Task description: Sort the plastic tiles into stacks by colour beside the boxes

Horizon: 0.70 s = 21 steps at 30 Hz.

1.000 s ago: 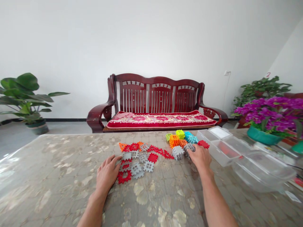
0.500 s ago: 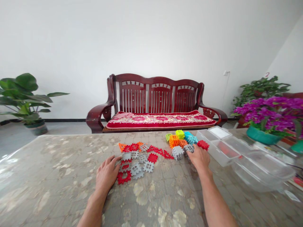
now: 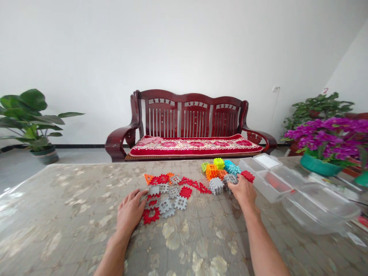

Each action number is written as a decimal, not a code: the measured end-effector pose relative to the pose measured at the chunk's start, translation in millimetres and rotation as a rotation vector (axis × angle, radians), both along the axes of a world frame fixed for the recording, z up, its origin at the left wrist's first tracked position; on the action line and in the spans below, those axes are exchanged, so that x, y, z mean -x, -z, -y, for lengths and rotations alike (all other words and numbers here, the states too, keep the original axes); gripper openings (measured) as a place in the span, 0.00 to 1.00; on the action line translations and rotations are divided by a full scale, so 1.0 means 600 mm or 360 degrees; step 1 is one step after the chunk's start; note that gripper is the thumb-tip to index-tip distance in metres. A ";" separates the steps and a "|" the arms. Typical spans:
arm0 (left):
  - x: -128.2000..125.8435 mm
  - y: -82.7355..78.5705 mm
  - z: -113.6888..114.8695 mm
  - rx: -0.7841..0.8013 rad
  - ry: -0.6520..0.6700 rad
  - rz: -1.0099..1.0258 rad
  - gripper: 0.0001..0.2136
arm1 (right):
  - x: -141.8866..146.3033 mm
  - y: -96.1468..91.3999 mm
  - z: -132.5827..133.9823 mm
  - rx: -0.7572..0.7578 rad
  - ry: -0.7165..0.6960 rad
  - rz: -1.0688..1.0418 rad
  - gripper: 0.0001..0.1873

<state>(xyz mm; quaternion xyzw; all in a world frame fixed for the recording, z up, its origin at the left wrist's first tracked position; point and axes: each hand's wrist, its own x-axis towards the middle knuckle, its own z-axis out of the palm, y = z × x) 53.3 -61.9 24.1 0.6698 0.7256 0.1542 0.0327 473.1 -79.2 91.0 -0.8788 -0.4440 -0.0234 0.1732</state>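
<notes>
My left hand [image 3: 130,209] lies flat on the table with its fingers stretched out, the fingertips beside the loose interlocking tiles. Those tiles are grey and red squares with toothed edges, some with window cut-outs, like the grey window tile [image 3: 181,202] and the red tile with a round hole [image 3: 151,216]. At the right, my right hand [image 3: 244,193] has its thumb and fingers closed on a dark grey stack of tiles [image 3: 230,179]. A lighter grey stack [image 3: 216,186] stands just left of it. Orange [image 3: 212,171], yellow-green [image 3: 219,163] and blue stacks [image 3: 231,168] sit behind.
Red triangular tiles [image 3: 193,184] lie in a row mid-table. A red stack [image 3: 247,176] is beside the clear plastic box [image 3: 271,193], which has compartments. Purple flowers in a teal pot [image 3: 319,165] stand at the right. A wooden bench [image 3: 191,115] is beyond the table.
My right hand and the dark grey stack have shifted very slightly. My left hand stays in the same place.
</notes>
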 end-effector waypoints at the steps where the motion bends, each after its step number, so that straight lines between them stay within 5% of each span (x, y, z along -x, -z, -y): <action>1: 0.000 0.000 0.000 -0.0003 0.0000 0.0001 0.20 | 0.002 -0.003 0.000 -0.0038 -0.0027 -0.0032 0.33; 10: 0.002 0.006 -0.002 -0.0052 0.0009 0.0022 0.19 | 0.059 -0.011 0.001 -0.0119 -0.0434 -0.0196 0.30; 21: 0.001 0.002 0.001 -0.0017 0.0000 0.0021 0.20 | 0.072 -0.007 0.005 -0.0003 -0.0509 0.0089 0.25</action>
